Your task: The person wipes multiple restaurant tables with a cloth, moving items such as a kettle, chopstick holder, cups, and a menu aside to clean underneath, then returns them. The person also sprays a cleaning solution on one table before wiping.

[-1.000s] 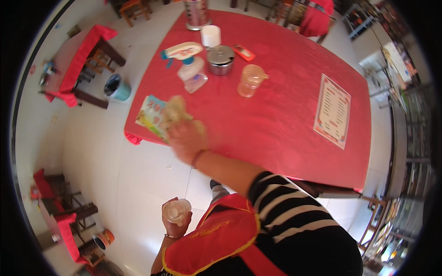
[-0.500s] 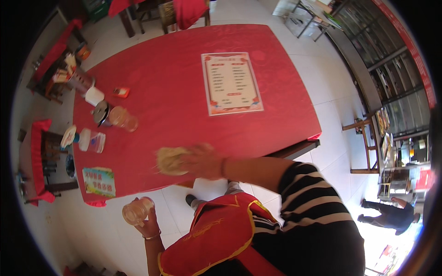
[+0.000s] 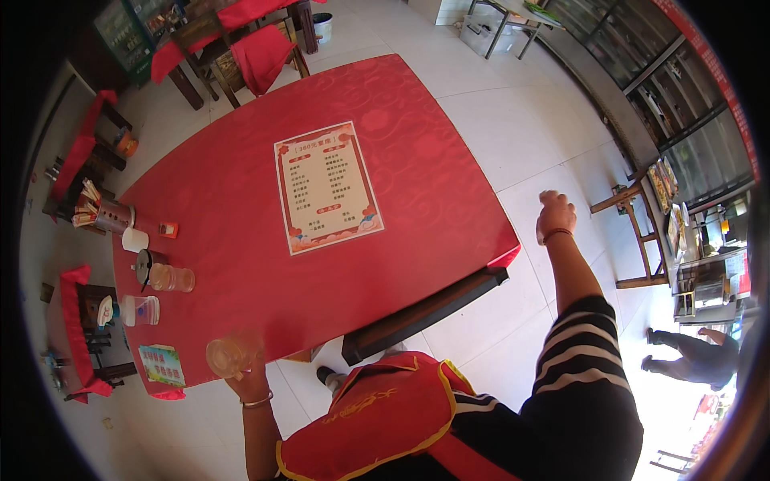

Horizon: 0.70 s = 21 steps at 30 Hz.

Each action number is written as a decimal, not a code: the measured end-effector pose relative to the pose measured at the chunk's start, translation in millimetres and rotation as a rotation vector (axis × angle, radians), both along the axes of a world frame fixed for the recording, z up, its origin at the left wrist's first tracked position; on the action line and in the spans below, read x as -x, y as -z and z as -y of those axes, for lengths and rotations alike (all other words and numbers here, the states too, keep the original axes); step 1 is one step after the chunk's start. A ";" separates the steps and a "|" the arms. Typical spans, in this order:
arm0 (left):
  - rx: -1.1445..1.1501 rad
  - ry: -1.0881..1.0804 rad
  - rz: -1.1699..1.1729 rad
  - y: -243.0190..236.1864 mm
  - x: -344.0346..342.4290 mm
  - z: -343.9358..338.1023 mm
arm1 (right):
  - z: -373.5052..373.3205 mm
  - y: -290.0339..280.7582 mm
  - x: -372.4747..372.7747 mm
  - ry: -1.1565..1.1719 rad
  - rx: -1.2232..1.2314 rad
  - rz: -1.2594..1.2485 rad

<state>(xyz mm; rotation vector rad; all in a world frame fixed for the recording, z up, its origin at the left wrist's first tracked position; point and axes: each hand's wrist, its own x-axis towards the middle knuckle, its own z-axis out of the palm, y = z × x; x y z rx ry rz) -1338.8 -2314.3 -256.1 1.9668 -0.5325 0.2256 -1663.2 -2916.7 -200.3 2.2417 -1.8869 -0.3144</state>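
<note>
My left hand [image 3: 247, 378] is closed around a clear plastic jar [image 3: 227, 357], held at the near left edge of the red-covered table [image 3: 449, 200]. The jar is smeared by motion. Out past the table's right edge, above the floor, my right hand [image 3: 556, 216] has its fingers curled. What it holds, if anything, is hidden under it, and the beige cloth is out of sight. A printed menu sheet [image 3: 330, 188] lies flat near the table's middle.
Along the table's left side stand a chopstick holder [image 3: 112, 215], a white cup [image 3: 135, 240], a dark lidded pot [image 3: 145, 268], another clear jar [image 3: 172, 278] and a clear tub [image 3: 141, 311]. A small red box [image 3: 168, 230] and a green card [image 3: 162, 365] lie there. A bench [image 3: 425, 314] sits below the near edge.
My right hand has swept right off the tabletop, and the beige cloth beneath it no longer shows. My left hand has raised the jar toward the table edge. The view has shifted.
</note>
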 end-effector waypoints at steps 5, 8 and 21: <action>-0.063 -0.016 -0.132 -3.2 1.6 10.3 | -80.0 -5.9 -92.7 -0.608 0.029 0.459; -0.041 -0.015 -0.195 -1.1 2.7 33.4 | -176.0 20.0 -178.9 -1.124 -0.011 0.485; -0.037 0.058 -0.184 -5.3 9.3 84.6 | -14.6 78.5 -55.7 -0.474 -0.046 0.120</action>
